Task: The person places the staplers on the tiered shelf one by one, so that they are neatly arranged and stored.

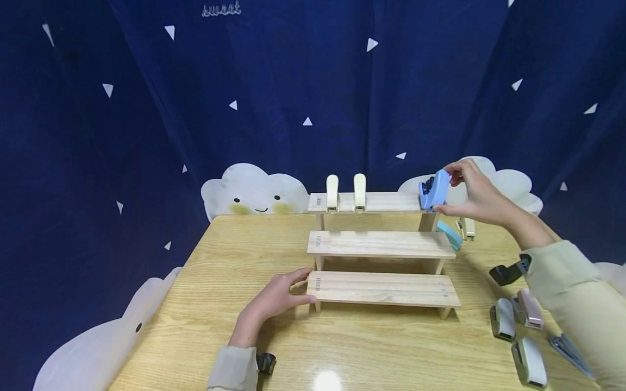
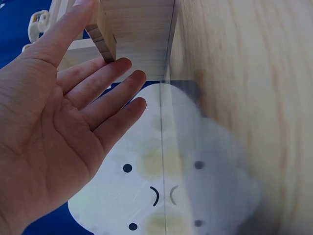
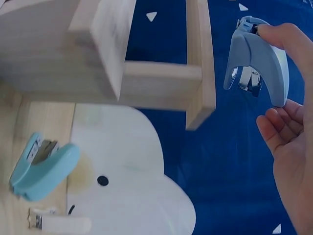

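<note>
My right hand (image 1: 476, 195) pinches a light blue stapler (image 1: 437, 190) between thumb and fingers, at the right end of the top board of a three-step wooden rack (image 1: 381, 244). In the right wrist view, the stapler (image 3: 264, 58) appears beside the top board's end. Whether it touches the board I cannot tell. Two cream staplers, one on the left (image 1: 332, 193) and one beside it (image 1: 360, 193), stand on the top board's left half. My left hand (image 1: 279, 296) is at the lowest board's left end, its thumb and extended fingers spread about the corner, as the left wrist view shows.
Behind the rack's right side lie a turquoise stapler (image 1: 451, 235) and a cream stapler (image 1: 467, 228). Under my right forearm, on the wooden table (image 1: 235, 255), are a grey stapler (image 1: 504, 319), a pink one (image 1: 529, 308), a white one (image 1: 530, 361) and a blue-grey one (image 1: 569, 350).
</note>
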The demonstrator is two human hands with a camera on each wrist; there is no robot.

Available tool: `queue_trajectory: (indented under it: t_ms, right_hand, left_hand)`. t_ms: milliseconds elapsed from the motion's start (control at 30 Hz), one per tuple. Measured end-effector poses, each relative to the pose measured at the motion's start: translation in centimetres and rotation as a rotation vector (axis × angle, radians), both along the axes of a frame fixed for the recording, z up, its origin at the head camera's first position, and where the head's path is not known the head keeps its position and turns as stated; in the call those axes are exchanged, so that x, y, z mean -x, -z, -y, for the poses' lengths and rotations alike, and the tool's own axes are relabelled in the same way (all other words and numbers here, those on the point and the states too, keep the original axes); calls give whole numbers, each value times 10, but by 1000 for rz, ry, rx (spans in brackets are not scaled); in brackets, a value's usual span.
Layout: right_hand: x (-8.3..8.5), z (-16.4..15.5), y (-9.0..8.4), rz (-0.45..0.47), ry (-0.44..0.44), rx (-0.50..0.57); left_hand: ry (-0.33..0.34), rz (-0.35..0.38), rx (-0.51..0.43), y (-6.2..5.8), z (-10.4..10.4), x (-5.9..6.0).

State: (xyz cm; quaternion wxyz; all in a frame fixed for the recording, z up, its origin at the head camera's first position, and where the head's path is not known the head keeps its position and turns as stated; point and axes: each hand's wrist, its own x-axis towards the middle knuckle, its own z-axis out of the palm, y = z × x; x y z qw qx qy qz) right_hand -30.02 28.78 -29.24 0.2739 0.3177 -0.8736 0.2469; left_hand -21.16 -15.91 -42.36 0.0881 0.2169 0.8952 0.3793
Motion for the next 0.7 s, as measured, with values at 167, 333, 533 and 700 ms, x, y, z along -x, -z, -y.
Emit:
queue_trajectory:
  t_ms: [167,333,533,700]
  right_hand:
    - [7,15,-2,45,0,-40]
    - [13,28,-4,74,-19,-76]
    - [16,43,-8,133,-32,-116]
    - [20,52,-8,151,-39,-132]
  left_hand:
    - [-2,2,2,-1,0,0]
    - [-10,13,9,-1,0,-1]
    - [-10,11,9,-2,0,-1]
    - [-9,9,11,-2,0,0]
